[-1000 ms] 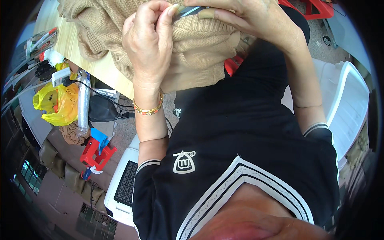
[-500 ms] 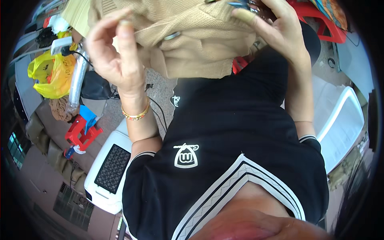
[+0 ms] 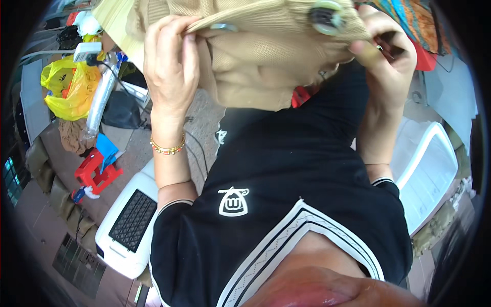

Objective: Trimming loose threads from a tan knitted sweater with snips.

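Observation:
A tan knitted cardigan (image 3: 255, 64) lies bunched over my lap at the top of the view. My left hand (image 3: 171, 66) is closed, pinching the folded edge of the cardigan between thumb and fingers. A pale-rimmed button (image 3: 223, 27) shows on the band beside those fingertips. My right hand (image 3: 386, 61) grips the far end of the same band, its thumb pressed on the knit. Close to that thumb sits a large dark button (image 3: 327, 18) with a light rim. Something dark shows within the right hand's curled fingers, too unclear to name.
On the left are a yellow plastic bag (image 3: 71, 84), a red stool (image 3: 97, 171) and a white appliance with a black grille (image 3: 134, 220). A black cable (image 3: 199, 146) trails across the floor. To the right stands a white plastic chair (image 3: 429, 174).
My left hand has come rightward and taken hold of the cardigan's edge. My right hand has moved right and lower, drawing the band out. The large dark button now shows fully.

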Demonstrator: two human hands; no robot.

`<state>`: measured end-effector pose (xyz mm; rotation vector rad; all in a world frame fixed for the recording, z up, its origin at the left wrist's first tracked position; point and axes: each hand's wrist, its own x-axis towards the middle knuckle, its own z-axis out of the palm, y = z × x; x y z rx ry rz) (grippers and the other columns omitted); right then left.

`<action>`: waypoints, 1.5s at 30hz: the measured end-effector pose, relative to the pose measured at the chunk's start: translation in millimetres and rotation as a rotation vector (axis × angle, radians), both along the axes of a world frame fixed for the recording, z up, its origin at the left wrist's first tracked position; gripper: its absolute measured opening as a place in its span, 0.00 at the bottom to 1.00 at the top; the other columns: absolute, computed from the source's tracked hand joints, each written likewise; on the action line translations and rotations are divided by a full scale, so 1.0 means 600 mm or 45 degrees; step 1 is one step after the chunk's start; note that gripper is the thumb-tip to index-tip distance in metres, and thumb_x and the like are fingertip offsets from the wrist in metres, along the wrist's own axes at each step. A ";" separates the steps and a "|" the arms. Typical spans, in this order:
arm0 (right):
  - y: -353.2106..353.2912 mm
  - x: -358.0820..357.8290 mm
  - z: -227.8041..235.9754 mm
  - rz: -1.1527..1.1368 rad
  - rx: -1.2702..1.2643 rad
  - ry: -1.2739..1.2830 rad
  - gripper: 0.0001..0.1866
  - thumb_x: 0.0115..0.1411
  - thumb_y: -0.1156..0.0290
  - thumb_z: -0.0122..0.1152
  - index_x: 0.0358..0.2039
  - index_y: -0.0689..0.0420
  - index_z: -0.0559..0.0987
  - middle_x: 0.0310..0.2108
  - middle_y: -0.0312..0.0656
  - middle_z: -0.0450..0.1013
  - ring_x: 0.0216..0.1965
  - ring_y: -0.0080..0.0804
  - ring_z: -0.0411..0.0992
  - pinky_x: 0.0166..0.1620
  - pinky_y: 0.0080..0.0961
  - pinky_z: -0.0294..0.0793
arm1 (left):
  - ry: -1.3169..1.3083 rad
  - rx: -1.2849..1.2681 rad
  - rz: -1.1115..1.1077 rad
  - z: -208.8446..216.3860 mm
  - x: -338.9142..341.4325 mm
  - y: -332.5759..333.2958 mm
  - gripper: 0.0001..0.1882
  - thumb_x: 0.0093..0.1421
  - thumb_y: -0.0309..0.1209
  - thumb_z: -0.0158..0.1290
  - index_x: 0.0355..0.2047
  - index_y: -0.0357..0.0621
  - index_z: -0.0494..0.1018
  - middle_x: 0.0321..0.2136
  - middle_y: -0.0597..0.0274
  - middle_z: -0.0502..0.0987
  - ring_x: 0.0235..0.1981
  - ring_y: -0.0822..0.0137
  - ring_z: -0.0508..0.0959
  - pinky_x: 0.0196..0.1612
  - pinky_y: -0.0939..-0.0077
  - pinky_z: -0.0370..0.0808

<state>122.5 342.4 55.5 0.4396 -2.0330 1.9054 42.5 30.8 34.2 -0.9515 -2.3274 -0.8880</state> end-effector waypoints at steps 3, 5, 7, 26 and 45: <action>0.031 0.017 0.018 -0.042 -0.401 0.039 0.08 0.57 0.75 0.66 0.35 0.62 0.76 0.36 0.41 0.73 0.41 0.31 0.71 0.48 0.26 0.69 | -0.070 -0.033 0.014 0.016 -0.006 0.021 0.12 0.57 0.21 0.57 0.43 0.43 0.78 0.42 0.53 0.76 0.42 0.54 0.78 0.46 0.65 0.76; 0.073 0.029 0.017 0.056 -0.505 0.077 0.10 0.59 0.73 0.66 0.36 0.63 0.75 0.35 0.39 0.73 0.35 0.24 0.72 0.41 0.20 0.71 | -0.089 0.048 -0.006 0.028 -0.003 0.026 0.13 0.56 0.20 0.58 0.43 0.44 0.79 0.42 0.56 0.76 0.41 0.58 0.78 0.44 0.69 0.76; 0.024 0.029 0.061 -0.065 -0.530 0.070 0.10 0.60 0.73 0.65 0.38 0.64 0.74 0.34 0.37 0.72 0.29 0.17 0.68 0.32 0.11 0.67 | -0.256 0.168 0.030 0.043 0.007 0.023 0.11 0.58 0.22 0.61 0.43 0.42 0.80 0.41 0.59 0.75 0.40 0.65 0.77 0.41 0.74 0.76; 0.076 0.024 0.014 -0.340 -0.646 -0.203 0.02 0.67 0.76 0.59 0.39 0.58 0.76 0.24 0.25 0.67 0.21 0.11 0.59 0.25 0.12 0.56 | -1.345 0.006 -0.275 0.157 -0.085 -0.098 0.08 0.66 0.28 0.57 0.42 0.39 0.75 0.32 0.73 0.76 0.31 0.84 0.73 0.35 0.88 0.68; 0.026 0.010 -0.113 -0.681 -0.060 -0.278 0.18 0.62 0.77 0.66 0.52 0.63 0.75 0.42 0.34 0.76 0.42 0.18 0.73 0.46 0.17 0.72 | 0.050 -0.154 -0.034 0.027 0.025 0.133 0.12 0.52 0.36 0.69 0.36 0.49 0.84 0.30 0.65 0.74 0.33 0.63 0.73 0.38 0.69 0.70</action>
